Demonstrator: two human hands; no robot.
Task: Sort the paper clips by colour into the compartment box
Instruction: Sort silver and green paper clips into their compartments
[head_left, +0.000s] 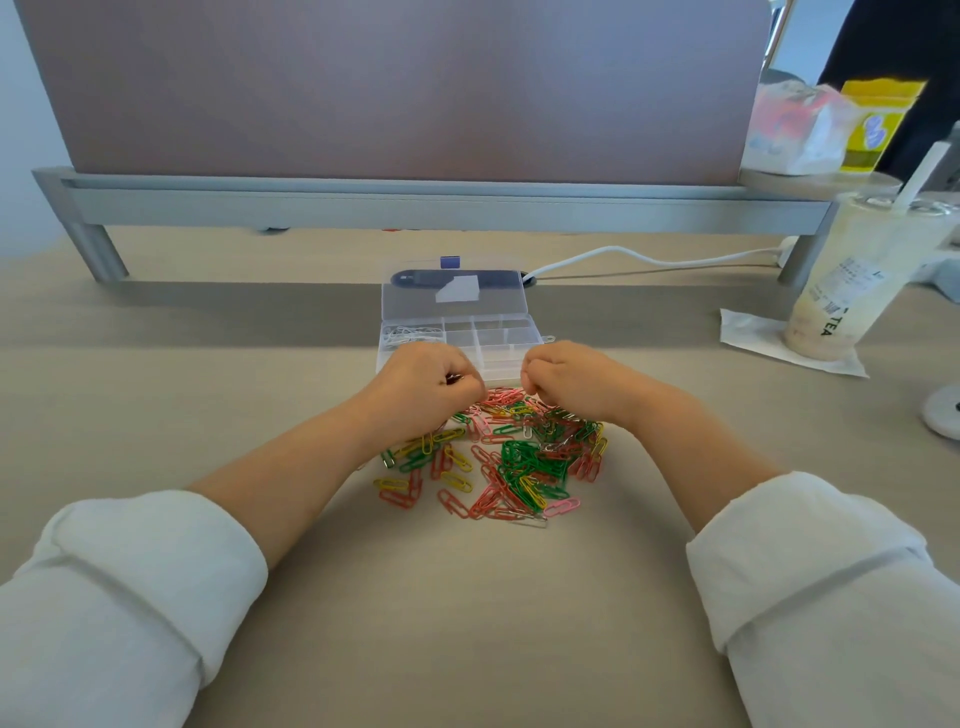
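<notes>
Left grip (431, 384) is clenched, knuckles up, with a small dark glint between thumb and fingers. I cannot tell whether that is a clip. Right grip (566, 379) is curled the same way, fingertips turned down at the far edge of the pile and hidden, so whether it holds anything I cannot tell.

A mauve partition panel (395, 88) fills the back, above a grey metal shelf (415, 208). Below spreads the beige tabletop (156, 364). At the right a milk tea cup (852, 280) with a straw stands on a napkin.

Just beyond both hands sits the clear compartment box (493, 332), lid open and tipped back. The paper clip pile (498, 457) of red, green, yellow and pink lies loose between the forearms, just nearer than the box. White clips (410, 332) lie in the far-left compartment.
</notes>
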